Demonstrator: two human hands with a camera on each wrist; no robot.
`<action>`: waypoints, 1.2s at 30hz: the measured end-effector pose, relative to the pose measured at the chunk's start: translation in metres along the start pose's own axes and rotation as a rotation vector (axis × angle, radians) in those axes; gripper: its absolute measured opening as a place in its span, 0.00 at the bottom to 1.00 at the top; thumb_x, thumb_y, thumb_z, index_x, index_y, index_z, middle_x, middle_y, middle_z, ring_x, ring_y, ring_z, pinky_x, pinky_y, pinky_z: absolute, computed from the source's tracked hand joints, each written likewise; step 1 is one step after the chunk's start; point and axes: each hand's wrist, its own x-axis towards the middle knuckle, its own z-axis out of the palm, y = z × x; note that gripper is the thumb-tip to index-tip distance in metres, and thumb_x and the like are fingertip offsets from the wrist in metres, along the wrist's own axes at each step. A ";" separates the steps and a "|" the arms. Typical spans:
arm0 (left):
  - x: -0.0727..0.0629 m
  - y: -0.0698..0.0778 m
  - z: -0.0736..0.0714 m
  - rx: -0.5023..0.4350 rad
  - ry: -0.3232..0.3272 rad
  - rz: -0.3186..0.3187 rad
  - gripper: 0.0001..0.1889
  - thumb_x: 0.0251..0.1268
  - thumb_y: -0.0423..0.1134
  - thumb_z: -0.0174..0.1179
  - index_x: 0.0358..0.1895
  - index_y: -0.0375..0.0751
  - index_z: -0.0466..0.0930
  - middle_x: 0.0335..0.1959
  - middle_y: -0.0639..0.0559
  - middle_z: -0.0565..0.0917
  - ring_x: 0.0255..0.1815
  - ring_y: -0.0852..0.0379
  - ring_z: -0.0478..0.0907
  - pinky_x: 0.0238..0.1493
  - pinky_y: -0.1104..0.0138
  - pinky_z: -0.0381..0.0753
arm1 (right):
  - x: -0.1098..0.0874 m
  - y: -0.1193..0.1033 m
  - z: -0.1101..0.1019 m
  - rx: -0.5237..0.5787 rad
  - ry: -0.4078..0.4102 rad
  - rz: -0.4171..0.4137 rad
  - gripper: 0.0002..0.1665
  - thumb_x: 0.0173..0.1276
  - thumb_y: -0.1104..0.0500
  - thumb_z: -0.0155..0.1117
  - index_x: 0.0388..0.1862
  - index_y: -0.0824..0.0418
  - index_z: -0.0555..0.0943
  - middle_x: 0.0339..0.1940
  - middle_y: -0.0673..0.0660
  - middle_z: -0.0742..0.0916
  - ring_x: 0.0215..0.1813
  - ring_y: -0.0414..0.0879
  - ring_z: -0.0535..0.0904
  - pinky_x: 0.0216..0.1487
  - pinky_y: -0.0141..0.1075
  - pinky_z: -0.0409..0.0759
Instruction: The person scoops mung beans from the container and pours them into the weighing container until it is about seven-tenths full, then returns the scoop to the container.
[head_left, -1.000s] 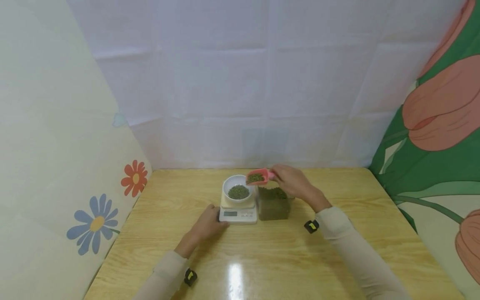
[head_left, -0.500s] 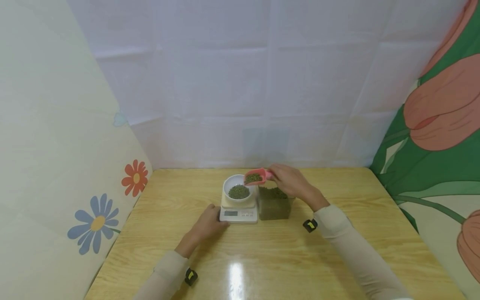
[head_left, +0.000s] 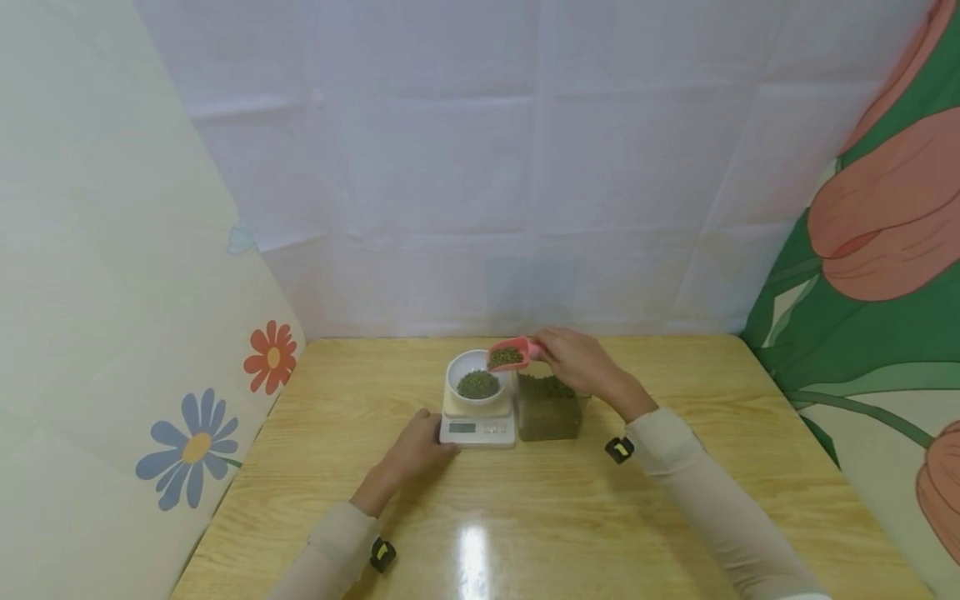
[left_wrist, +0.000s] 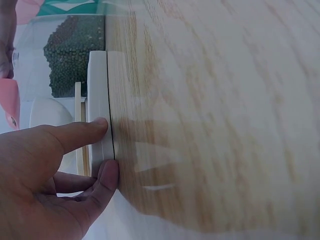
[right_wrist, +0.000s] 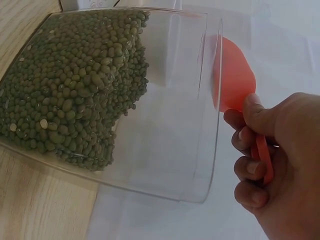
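Gripping the scoop (right_wrist: 234,75), the right hand (head_left: 577,358) is raised near the bin (head_left: 549,421), fingers curled, the beans (head_left: 506,357) in the scoop held at the right rim of the bowl (head_left: 461,367). Left hand (head_left: 415,444) clamps the near left corner of the scale (head_left: 482,438); bowl sits on scale, bin beside. Display (head_left: 461,428) looks too blurred to read. Wood-grain table (head_left: 600,517), white sheet (head_left: 420,167) behind.

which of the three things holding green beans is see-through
The clear box just right of the scale: its beans show through it, while the bowl on the scale is white and the scoop in the right hand is pinkish red.
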 end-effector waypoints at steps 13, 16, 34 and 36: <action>0.000 0.000 0.000 -0.019 -0.004 -0.008 0.23 0.63 0.38 0.75 0.59 0.31 0.85 0.37 0.49 0.76 0.39 0.55 0.69 0.41 0.65 0.76 | 0.001 -0.001 0.001 -0.035 0.006 -0.014 0.16 0.82 0.53 0.61 0.55 0.63 0.85 0.46 0.56 0.89 0.46 0.52 0.86 0.50 0.49 0.86; 0.000 0.001 0.000 -0.024 -0.007 -0.010 0.23 0.64 0.38 0.75 0.59 0.31 0.85 0.38 0.49 0.76 0.39 0.54 0.69 0.41 0.65 0.76 | 0.001 -0.001 0.000 -0.046 0.014 -0.030 0.16 0.81 0.53 0.62 0.54 0.63 0.85 0.46 0.56 0.89 0.46 0.52 0.86 0.50 0.49 0.86; 0.000 0.002 -0.001 -0.013 0.000 -0.005 0.22 0.63 0.38 0.76 0.58 0.32 0.86 0.37 0.49 0.76 0.40 0.54 0.68 0.41 0.64 0.76 | 0.004 -0.005 -0.003 -0.088 -0.004 -0.056 0.17 0.82 0.53 0.62 0.57 0.64 0.85 0.49 0.58 0.90 0.50 0.54 0.88 0.53 0.49 0.87; 0.000 0.003 -0.001 -0.015 0.002 -0.006 0.22 0.63 0.38 0.76 0.58 0.32 0.86 0.37 0.49 0.76 0.39 0.55 0.69 0.41 0.64 0.76 | 0.005 -0.005 -0.003 -0.088 -0.004 -0.058 0.17 0.82 0.53 0.62 0.57 0.64 0.85 0.49 0.58 0.90 0.50 0.54 0.88 0.53 0.49 0.87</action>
